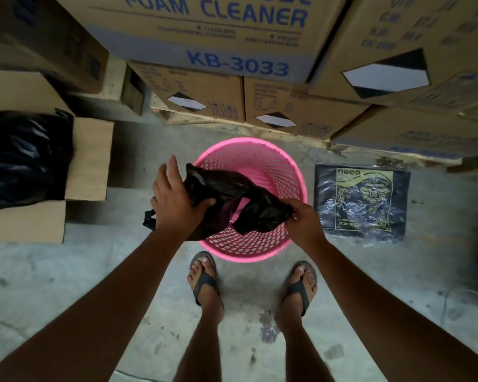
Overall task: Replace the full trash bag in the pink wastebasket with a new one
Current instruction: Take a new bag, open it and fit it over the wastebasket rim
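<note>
The thin black plastic trash bag [232, 194], crumpled and not opened, hides part of the inside of the round pink plastic mesh wastebasket [282, 166], so the bottom shows only as a bare pink patch. The bag hangs above the basket's opening, held between both hands. The left hand [174, 197] grips one end with the thumb pressed on the plastic; its other fingers stretch upward, loosely together, and a small piece of bag sticks out below the wrist. The right hand [304, 219] pinches the other end, but its fingertips are covered by the bag.

At the left, a shiny full black bag [22, 158] sits in an open cardboard box [89, 158], cut by the frame edge. Right of the basket, a flat packet of black bags with a gold label [362, 199] lies on the grey concrete floor [66, 271]. Stacked cardboard cartons [204, 31] on a wooden pallet stand behind the basket. Two feet in dark sandals [204, 279] stand just before it.
</note>
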Available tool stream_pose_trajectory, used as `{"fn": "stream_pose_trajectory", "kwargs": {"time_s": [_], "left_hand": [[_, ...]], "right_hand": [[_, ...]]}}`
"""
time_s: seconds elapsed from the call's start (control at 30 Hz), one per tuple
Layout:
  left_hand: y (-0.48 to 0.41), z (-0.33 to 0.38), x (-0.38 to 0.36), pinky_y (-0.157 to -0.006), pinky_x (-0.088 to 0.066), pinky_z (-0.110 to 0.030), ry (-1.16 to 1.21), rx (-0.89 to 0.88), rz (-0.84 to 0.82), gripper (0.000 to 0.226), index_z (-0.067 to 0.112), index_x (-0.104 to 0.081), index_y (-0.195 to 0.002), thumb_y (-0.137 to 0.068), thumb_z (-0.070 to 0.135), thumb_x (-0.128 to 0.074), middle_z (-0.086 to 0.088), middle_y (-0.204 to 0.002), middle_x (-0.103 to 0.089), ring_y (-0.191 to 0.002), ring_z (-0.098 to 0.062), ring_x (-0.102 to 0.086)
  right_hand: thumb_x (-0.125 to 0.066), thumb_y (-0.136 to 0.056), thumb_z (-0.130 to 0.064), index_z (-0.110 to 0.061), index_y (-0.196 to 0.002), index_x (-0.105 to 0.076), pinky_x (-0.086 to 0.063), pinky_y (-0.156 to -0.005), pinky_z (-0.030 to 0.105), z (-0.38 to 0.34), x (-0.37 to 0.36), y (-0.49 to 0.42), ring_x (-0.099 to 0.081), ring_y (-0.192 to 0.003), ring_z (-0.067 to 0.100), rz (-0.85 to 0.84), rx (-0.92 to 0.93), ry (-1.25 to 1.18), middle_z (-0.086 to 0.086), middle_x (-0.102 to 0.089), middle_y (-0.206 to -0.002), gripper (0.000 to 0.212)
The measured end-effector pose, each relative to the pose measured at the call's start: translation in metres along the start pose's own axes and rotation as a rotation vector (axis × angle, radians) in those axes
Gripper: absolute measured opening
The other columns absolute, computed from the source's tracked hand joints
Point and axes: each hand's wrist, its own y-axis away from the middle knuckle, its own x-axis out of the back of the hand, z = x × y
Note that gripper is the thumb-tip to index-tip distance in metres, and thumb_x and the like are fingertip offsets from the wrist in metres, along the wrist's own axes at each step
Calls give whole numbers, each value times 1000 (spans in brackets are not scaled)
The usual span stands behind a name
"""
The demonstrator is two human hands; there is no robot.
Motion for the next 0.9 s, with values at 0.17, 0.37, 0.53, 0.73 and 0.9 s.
{"fn": "stream_pose_trajectory", "kwargs": {"time_s": [0.17,0.37,0.53,0.73,0.9], "left_hand": [[-21,-25,-26,-105,-21,-59,-279,-11,-191,47,33,-55,-130,-85,41,-64,-14,-157,-23,-142,-39,-14],[-34,-12,-14,-95,-34,-42,-125,-127,-289,16,30,-68,-100,-85,34,-67,-1,-107,-72,-107,-30,-61],[-18,-9,-2,-84,-50,-40,30,-371,-406,42,28,-73,-87,-81,66,-55,5,-92,-75,-86,-17,-67],[-7,8,2,-60,-46,-24,107,-495,-284,26,14,-75,-81,-91,34,-62,-5,-76,-74,-63,-14,-62],[-14,-10,1,-88,-48,-31,47,-350,-284,25,10,-69,-100,-78,0,-69,-13,-110,-67,-99,-31,-63]], "right_hand": [[-58,-82,8,-8,-108,-73,-45,-86,23,18,14,7,-64,-93,21,-16,40,14,14,-74,-104,35],[-77,-75,4,-22,-139,-49,-50,-82,28,17,45,2,-64,-99,22,-360,-45,149,3,-63,-118,74],[-79,-74,-9,-38,-152,-20,-51,-87,33,-27,75,-12,-48,-128,21,-379,94,219,4,-42,-150,102],[-72,-82,-45,-22,-133,-56,-49,-101,43,-48,4,-20,-61,-114,23,-181,156,192,7,-66,-127,58],[-60,-88,-3,-7,-102,-73,-46,-84,28,-37,-4,-31,-67,-95,33,-47,70,212,18,-74,-101,19]]}}
